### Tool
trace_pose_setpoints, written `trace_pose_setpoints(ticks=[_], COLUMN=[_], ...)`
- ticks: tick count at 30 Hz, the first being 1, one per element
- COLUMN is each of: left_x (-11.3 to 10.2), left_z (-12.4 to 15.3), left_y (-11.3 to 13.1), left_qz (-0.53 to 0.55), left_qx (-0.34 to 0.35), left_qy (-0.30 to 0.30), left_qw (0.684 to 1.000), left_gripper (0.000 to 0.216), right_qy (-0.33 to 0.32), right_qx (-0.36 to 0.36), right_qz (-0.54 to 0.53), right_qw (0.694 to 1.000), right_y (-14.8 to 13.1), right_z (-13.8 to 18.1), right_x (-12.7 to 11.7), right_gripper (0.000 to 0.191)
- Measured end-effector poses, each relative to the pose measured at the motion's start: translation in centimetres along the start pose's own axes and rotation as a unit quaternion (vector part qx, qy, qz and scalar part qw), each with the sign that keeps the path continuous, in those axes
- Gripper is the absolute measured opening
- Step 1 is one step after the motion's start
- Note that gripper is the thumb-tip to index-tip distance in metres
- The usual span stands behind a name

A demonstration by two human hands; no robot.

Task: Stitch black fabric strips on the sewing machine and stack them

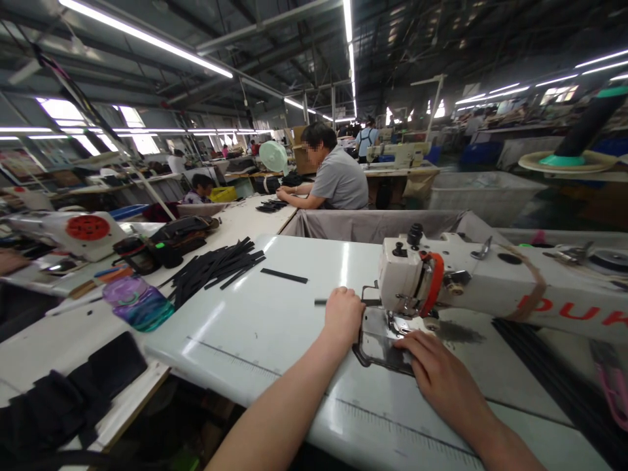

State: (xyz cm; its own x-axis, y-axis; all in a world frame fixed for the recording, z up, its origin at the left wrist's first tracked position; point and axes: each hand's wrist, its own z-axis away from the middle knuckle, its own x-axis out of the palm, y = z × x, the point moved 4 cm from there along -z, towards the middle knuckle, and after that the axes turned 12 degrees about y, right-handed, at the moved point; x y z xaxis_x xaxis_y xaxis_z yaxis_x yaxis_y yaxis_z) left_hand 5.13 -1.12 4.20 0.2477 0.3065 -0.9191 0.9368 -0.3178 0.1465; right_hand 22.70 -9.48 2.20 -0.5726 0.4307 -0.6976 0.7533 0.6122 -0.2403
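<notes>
My left hand (345,314) is closed over a narrow black fabric strip (320,302), just left of the sewing machine's head (400,271). One end of the strip pokes out to the left of my knuckles. My right hand (436,369) lies in front of the needle area, its fingers stretched forward and fingertips on the dark edge of the metal plate (380,337). The presser foot (400,322) is between and just beyond my hands. Whether anything lies under my right fingertips is hidden.
A single black strip (284,275) and a pile of strips (216,267) lie left on the table (294,333). Long black bands (544,386) and pink-handled scissors (611,386) are at right. A purple-teal pouch (137,302) stands left. A co-worker (341,176) sits beyond a cloth-lined bin (373,226).
</notes>
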Motion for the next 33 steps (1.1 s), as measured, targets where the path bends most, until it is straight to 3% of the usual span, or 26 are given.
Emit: trace_pose_setpoints(ticks=[3,8,11,14,25,33], left_x=[0.0,-0.1,-0.3,-0.5,-0.2,-0.4], left_z=[1.5,3.3,3.2,2.8,2.7,2.8], left_y=[1.5,3.5,3.1,2.4,1.6,1.9], left_qz=[0.013,0.146,0.183,0.196,0.234,0.218], left_qx=[-0.017,0.081,0.111,0.095,0.177,0.174], left_qy=[-0.024,-0.013,0.005,0.005,-0.048,-0.049], left_qw=[0.999,0.986,0.977,0.976,0.955,0.959], left_gripper=[0.021,0.023,0.014,0.026,0.027,0.024], right_qy=[0.026,0.038,0.048,0.058,0.061,0.056], right_qx=[-0.021,-0.073,-0.084,-0.087,-0.064,-0.057], right_qz=[0.012,0.017,0.009,0.001,-0.064,-0.062], right_qw=[0.999,0.996,0.995,0.995,0.994,0.995], right_y=[0.2,0.2,0.2,0.3,0.2,0.3], right_z=[0.1,0.1,-0.1,-0.1,-0.2,-0.2], right_x=[0.1,0.2,0.1,0.1,0.0,0.0], right_gripper=[0.031,0.030,0.026,0.023,0.018,0.016])
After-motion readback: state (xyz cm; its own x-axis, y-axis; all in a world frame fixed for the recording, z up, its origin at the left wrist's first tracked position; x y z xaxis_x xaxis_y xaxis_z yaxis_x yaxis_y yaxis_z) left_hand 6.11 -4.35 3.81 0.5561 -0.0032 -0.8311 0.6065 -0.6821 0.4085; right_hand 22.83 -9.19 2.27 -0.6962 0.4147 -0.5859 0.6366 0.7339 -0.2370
